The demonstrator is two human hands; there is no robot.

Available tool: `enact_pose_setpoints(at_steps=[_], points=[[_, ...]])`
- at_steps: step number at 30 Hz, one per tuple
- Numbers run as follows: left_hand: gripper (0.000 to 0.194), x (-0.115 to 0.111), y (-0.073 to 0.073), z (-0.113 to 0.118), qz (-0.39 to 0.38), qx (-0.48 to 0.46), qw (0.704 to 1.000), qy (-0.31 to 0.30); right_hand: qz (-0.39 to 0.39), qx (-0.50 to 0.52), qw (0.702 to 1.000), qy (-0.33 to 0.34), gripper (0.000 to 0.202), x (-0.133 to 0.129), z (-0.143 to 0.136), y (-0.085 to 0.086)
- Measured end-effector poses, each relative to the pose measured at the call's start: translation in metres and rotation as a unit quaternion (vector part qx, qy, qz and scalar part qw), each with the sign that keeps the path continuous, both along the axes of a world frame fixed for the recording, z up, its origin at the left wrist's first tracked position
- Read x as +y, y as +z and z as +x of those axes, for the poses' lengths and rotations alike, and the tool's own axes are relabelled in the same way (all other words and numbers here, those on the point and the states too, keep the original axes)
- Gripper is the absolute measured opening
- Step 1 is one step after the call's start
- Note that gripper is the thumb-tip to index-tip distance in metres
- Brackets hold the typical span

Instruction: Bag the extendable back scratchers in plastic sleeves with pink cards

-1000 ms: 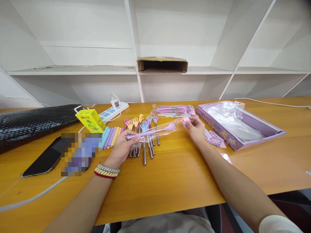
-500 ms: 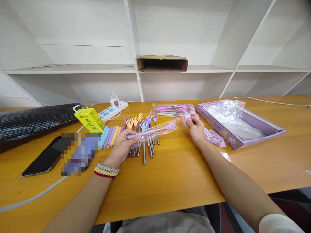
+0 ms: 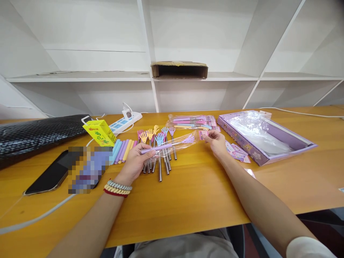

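My left hand (image 3: 137, 161) is closed round the handle end of a purple hand-shaped scratcher (image 3: 163, 146) inside a clear plastic bag. My right hand (image 3: 217, 144) pinches a small pink printed card (image 3: 203, 135) at the bag's right end. Under the bag lie several loose scratcher heads on metal rods (image 3: 160, 168), in yellow, blue, pink and purple. Beside my left hand is a row of pastel handle tubes (image 3: 124, 150). Bagged scratchers (image 3: 192, 121) lie behind. More printed cards (image 3: 238, 152) are spread to the right of my right hand.
A purple display box (image 3: 242, 139) with clear plastic in it stands at the right. At the left are a yellow drink carton (image 3: 100, 133), a power strip (image 3: 125, 123), a phone (image 3: 48, 173) and a black bubble-wrap package (image 3: 40, 136). A cardboard box (image 3: 180, 70) rests on the shelf.
My right hand has shifted slightly left with the pink card, which now sits against the bag's right end. My left hand has barely moved.
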State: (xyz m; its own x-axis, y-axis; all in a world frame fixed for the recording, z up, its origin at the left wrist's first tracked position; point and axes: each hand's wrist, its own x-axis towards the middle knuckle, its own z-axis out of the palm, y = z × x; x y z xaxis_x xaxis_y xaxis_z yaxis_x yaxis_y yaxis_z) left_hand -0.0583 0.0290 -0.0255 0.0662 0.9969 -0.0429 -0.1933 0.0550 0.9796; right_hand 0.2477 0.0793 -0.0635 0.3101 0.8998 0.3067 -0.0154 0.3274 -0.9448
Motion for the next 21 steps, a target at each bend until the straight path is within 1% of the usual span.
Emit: enact_pose_setpoints(at_steps=[4, 7, 10, 12, 16, 19, 21], points=[[0.036, 0.0006, 0.0001, -0.0001, 0.007, -0.002, 1.0, 0.004, -0.035, 0.006, 0.997, 0.061, 0.031, 0.0003, 0.003, -0.0014], [0.036, 0.002, -0.0005, -0.0006, 0.011, -0.005, 1.0, 0.009, -0.05, 0.026, 0.997, 0.057, 0.034, 0.0003, 0.0062, 0.0002], [0.038, 0.0035, -0.0016, -0.0004, 0.015, 0.002, 0.999, 0.029, -0.05, 0.062, 0.996, 0.045, 0.038, 0.0002, 0.0079, 0.0037], [0.038, 0.0041, -0.002, 0.0002, 0.02, 0.003, 0.999, 0.042, -0.054, 0.087, 0.993, 0.053, 0.04, 0.0, 0.0076, 0.0055], [0.038, 0.0039, -0.0014, 0.0015, 0.021, 0.0, 0.998, 0.052, -0.074, 0.111, 0.986, 0.105, 0.041, -0.0025, 0.0047, 0.007], [0.038, 0.0033, -0.0007, 0.0013, 0.016, 0.004, 0.998, 0.059, -0.082, 0.092, 0.98, 0.157, 0.037, -0.0055, 0.0024, 0.0076], [0.037, 0.0032, -0.0005, 0.001, 0.013, 0.008, 0.998, 0.057, -0.081, 0.082, 0.978, 0.176, 0.032, -0.0068, 0.0017, 0.008]])
